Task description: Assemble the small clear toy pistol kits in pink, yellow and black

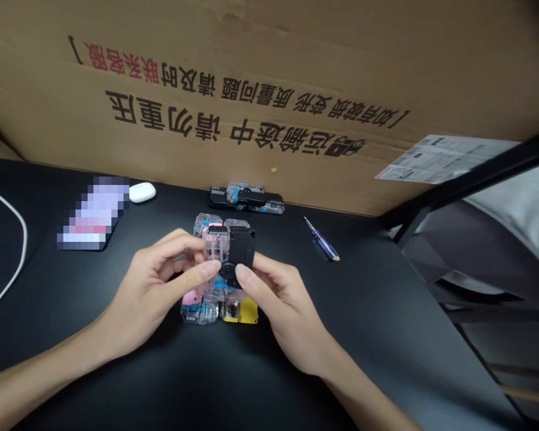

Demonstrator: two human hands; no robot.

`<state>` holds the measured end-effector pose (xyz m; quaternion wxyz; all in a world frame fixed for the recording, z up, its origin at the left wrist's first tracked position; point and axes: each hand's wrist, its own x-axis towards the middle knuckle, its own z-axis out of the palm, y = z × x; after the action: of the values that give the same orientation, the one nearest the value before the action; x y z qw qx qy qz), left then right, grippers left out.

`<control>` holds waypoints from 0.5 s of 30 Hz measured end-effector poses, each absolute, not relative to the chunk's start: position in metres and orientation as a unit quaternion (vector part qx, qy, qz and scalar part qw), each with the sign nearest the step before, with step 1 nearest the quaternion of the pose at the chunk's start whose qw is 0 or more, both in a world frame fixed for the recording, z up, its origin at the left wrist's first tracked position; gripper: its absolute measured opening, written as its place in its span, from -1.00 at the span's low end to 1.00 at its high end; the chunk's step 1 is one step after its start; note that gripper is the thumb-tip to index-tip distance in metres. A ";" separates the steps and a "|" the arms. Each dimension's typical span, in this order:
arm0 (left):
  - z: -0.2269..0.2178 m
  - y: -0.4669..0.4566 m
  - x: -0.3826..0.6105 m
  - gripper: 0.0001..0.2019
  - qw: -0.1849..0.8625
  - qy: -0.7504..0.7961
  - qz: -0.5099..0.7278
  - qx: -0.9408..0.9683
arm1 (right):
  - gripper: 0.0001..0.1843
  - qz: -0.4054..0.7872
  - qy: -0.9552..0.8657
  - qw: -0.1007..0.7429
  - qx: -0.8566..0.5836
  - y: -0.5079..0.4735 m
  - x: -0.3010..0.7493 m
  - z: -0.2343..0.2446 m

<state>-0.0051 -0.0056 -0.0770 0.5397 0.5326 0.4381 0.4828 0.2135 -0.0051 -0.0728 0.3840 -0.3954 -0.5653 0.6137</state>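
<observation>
My left hand (161, 281) pinches the clear side of a small clear-and-black plastic case (240, 248), its thumb on the front and its fingers behind. From the other side my right hand (287, 305) is closed on the black half, thumb near a round black hub. Beneath and behind it are several more small plastic pieces: a clear-and-pink piece (191, 298), a clear one (200, 313) at the near left and a yellow one (248, 310) at the near right. The held case and my fingers partly hide them, so I cannot tell whether they are joined.
Further back, black-and-clear plastic pieces (247, 197) lie against a large cardboard box (233, 36). A screwdriver (322, 238) with a clear purple handle lies at the right. To the left are a phone (94, 209), a white earbud case (142, 192) and a white cable (26, 239).
</observation>
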 end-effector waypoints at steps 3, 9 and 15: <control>-0.079 -0.004 -0.006 -0.82 0.555 0.450 0.466 0.522 | -0.65 0.572 -0.564 0.425 -0.417 -0.002 0.216 -0.076; -0.084 -0.009 -0.008 -0.76 0.627 0.451 0.410 0.486 | -0.64 0.584 -0.526 0.435 -0.439 0.003 0.217 -0.074; -0.080 -0.002 -0.009 -0.77 0.557 0.477 0.498 0.463 | -0.59 0.586 -0.488 0.443 -0.471 0.006 0.218 -0.073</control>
<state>-0.0085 -0.0024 -0.0798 0.5572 0.4630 0.4768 0.4977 0.2180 0.0063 -0.0729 0.4429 -0.4709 -0.4884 0.5861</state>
